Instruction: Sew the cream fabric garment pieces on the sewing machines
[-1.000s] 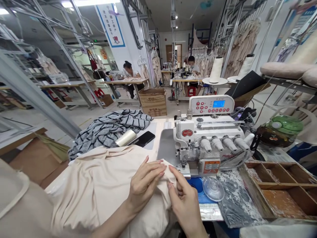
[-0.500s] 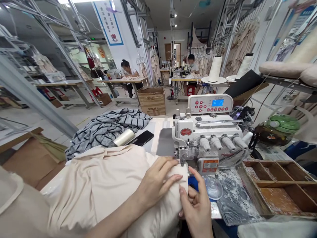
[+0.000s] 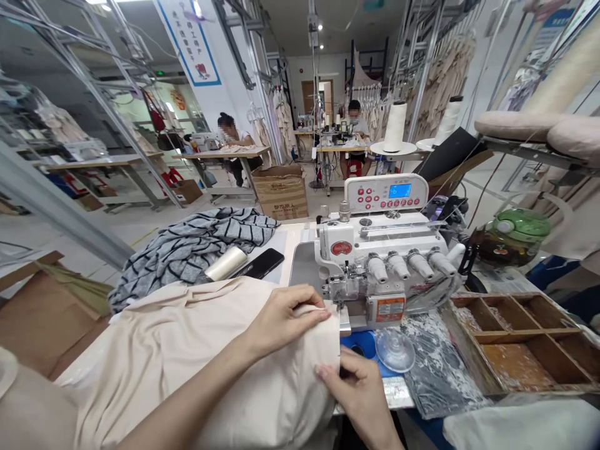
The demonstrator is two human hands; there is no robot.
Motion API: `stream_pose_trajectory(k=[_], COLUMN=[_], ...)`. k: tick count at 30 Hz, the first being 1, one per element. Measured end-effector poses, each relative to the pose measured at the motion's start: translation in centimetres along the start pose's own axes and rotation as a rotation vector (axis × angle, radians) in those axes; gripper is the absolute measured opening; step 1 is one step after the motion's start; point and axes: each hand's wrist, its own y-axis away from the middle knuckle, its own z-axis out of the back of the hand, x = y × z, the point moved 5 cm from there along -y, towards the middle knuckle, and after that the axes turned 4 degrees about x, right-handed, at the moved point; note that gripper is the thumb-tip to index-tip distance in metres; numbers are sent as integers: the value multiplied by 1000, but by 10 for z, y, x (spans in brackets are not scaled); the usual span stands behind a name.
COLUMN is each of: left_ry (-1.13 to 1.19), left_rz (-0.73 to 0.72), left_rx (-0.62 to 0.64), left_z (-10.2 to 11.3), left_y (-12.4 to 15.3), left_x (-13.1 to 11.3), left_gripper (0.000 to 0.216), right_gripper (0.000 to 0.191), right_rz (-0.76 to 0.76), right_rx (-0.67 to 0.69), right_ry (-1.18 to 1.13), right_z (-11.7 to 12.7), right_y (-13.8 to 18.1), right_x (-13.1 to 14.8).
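Note:
A large piece of cream fabric [image 3: 197, 350] spreads over the table in front of me, and its right edge lies at the foot of a white overlock sewing machine [image 3: 384, 250]. My left hand [image 3: 285, 315] pinches a fold of the fabric just left of the presser area, fingers bent and thumb pressed down. Lower and to the right, my right hand [image 3: 359, 387] grips the fabric's edge between thumb and curled fingers. The machine's needle is too small to make out.
Behind the fabric lie a striped grey cloth [image 3: 187, 244], a thread roll [image 3: 226, 264] and a black phone [image 3: 265, 264]. On the right are a clear round dish [image 3: 396, 351] and a wooden compartment tray [image 3: 478, 356]. Two people sit at machines farther back.
My left hand has gone from lying flat with fingers spread to pinching the fabric. My right index finger has come down from the machine, and that hand now grips the edge. The view shifted slightly.

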Motion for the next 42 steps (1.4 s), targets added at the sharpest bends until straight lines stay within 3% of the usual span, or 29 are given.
stream_pose_trajectory(k=[3,11,14,18,22,26,30,34,36,38,40,42], left_ry=[-24,-27,-131,-477,-582,-480,-451,-362,-321,-316,-310,-287], left_rz=[85,160,49,-245,-246,-211,-246,-105,-45,-33,-49,-21], left_rx=[49,2,-19,-29,-21,-104,-88,-102,-171,-311,-437,-394], left_z=[2,-1,-2,-13,-28,-27,-20,-9,-4,-1,-5,-17], left_y=[5,3,6,26,37,36,23,-17,-28,-18,15,55], left_x=[1,6,-1,-24,-28,-27,-19,10,21,20,11,6], left_gripper=[13,8,8,36,50,34,25,25,28,23,26,53], right_gripper=[36,45,45,43,39,39,41,39,39,35,37,40], right_rz=[-18,19,55,86,68,65,139,162,166,136,41,-86], right_rx=[-6,-89,-105,-93,-114,-169,-287,-243,-242,-272,-290,-273], right_ry=[-43,-13,14,44,19,12,87,122,93,17,-34,10], right_z=[-8,-7,-6,-5,2,4,7,17,23,24,15,-4], right_y=[9,10,10,16,19,25,32,9,-5,-9,3,25], right_x=[-11,-16,-17,-21,-20,-24,-27,-8,3,6,-2,-17])
